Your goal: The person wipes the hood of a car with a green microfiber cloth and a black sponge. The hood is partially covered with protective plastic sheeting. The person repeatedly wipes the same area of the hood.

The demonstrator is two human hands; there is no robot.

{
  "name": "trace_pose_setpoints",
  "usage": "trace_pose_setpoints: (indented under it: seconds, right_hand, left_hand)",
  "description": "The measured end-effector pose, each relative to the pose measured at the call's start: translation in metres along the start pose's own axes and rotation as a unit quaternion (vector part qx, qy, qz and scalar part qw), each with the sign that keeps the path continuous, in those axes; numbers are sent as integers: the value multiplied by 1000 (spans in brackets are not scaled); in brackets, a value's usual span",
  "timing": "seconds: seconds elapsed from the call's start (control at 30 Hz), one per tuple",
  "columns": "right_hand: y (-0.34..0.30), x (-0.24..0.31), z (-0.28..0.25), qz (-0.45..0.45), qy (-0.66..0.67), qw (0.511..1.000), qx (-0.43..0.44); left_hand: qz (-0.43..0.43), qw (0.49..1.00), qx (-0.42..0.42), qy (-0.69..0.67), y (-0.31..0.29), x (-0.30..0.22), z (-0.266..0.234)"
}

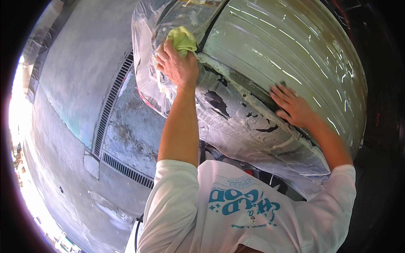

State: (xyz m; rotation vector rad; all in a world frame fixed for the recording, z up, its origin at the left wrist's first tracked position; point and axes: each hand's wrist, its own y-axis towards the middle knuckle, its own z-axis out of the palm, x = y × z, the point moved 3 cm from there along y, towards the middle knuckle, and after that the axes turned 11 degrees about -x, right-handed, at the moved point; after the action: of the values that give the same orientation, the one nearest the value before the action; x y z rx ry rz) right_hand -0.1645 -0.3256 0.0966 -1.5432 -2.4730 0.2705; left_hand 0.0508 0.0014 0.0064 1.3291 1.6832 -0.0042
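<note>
My left hand (179, 66) is closed around a crumpled yellow-green cloth (182, 39), at the far left corner of a car panel. My right hand (294, 106) lies with its fingers flat and close together near the edge of the glossy grey-green panel (270, 50). A dark sliver shows at its fingertips; what is under them is hidden and slightly blurred. Below the panel's edge, dusty, whitish plastic film (236, 114) covers the car's body, torn in several spots where black shows through. Streaks of light reflect along the panel.
Clear plastic sheeting (145, 42) hangs over the car's left side. On the left stretches a worn grey concrete floor (80, 67) with a slotted drain grate (113, 99) and another grate (126, 169) meeting it at a corner. The right side is dark.
</note>
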Motion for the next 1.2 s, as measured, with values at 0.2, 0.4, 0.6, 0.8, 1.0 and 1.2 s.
trace_pose_setpoints:
  seconds: [0.2, 0.4, 0.6, 0.8, 1.0, 1.2]
  right_hand:
    - [159, 34, -4, -78, -23, 990, -117]
    - [66, 9, 4, -36, 12, 997, -71]
    - [119, 38, -10, -43, -116, 990, -60]
    - [103, 33, -14, -33, -72, 996, -28]
    - [127, 38, -10, -54, -158, 982, -86]
    - [115, 37, -2, -31, -163, 983, -81]
  left_hand:
    - [9, 1000, -6, -12, -4, 1, 4]
    - [-6, 1000, -1, -8, 1, 3, -1]
    - [14, 999, -25, -26, -4, 1, 2]
    - [-38, 999, 12, 33, 1, -4, -13]
    - [-16, 1000, -19, -6, 0, -8, -11]
    - [-11, 1000, -28, 8, -3, 1, -9]
